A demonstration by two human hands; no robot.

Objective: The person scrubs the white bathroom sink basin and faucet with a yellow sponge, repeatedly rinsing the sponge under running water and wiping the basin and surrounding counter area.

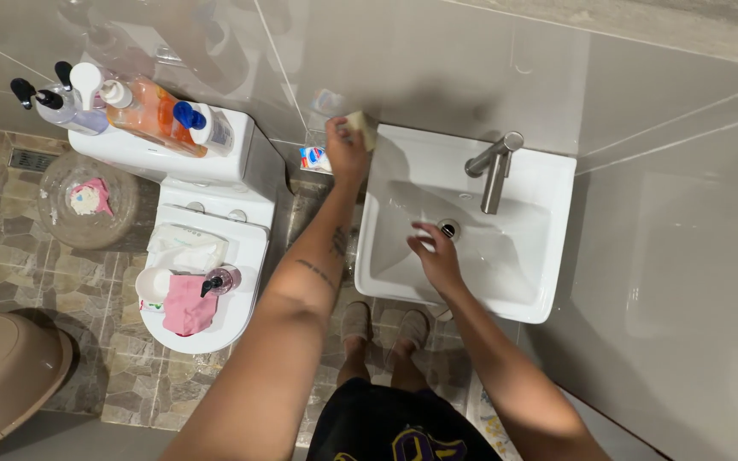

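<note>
My left hand (345, 152) is stretched to the back left corner of the white sink (557, 256) and grips a pale yellow sponge (360, 126) there. My right hand (434, 253) hangs over the basin with fingers spread, close to the drain (448, 229), holding nothing. A steel tap (494, 171) rises at the back of the sink.
A white toilet (241, 248) stands to the left, with several pump bottles (121, 107) on its tank and a pink cloth (186, 306), tissues and a small bottle on its lid. A clear bin (87, 201) and a brown basin (2, 371) stand on the tiled floor. Grey tiled walls surround the sink.
</note>
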